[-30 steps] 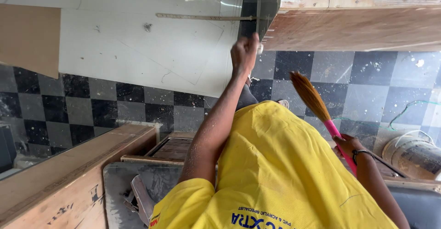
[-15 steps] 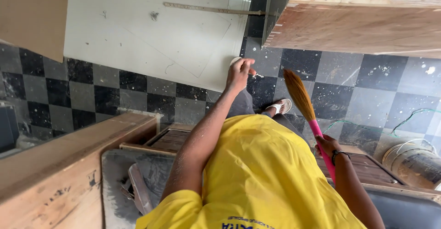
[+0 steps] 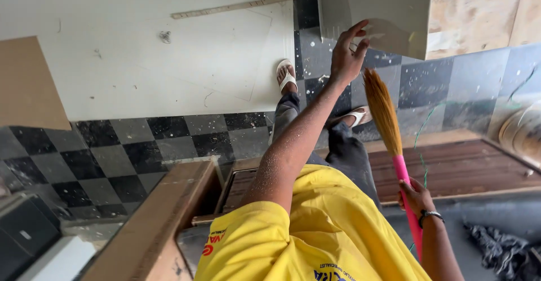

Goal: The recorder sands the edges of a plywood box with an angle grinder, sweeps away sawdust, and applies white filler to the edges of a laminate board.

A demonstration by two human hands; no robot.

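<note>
While the left hand [image 3: 345,56] reaches with spread fingers toward the grey panel [image 3: 389,10], the right hand [image 3: 416,195] grips the pink-handled broom [image 3: 389,123]; white dust on the checkered floor [image 3: 163,140] looks mostly unswept.

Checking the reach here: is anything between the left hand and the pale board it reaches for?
Nothing visible. The left hand is raised right at the pale board, fingertips at its lower face. The broom is lower, in the right hand.
</note>
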